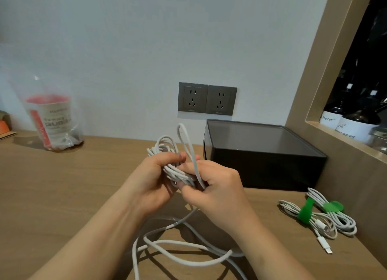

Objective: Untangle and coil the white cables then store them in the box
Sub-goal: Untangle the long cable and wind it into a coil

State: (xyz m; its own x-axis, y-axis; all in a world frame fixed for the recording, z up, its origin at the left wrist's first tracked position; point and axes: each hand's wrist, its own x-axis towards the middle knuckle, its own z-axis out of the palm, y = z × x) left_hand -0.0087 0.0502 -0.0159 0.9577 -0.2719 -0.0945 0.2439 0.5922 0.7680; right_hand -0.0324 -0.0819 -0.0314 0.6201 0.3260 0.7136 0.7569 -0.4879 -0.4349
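Observation:
A white cable bundle (167, 152) is partly coiled and held up over the wooden table. My left hand (152, 181) grips the coil from the left. My right hand (215, 185) pinches a strand of the same cable, whose loop sticks up above my fingers. Loose loops of this white cable (184, 252) trail down onto the table near me. The dark box (263, 154) stands just right of my hands with its smoky lid shut. Two coiled white cables with green ties (318, 214) lie on the table in front of the box, at the right.
A cup in a clear plastic bag (53, 120) stands at the back left. Two grey wall sockets (207, 98) sit behind the box. A wooden niche (335, 133) on the right holds dark bottles (356, 120). The table (73, 185) runs to the wall.

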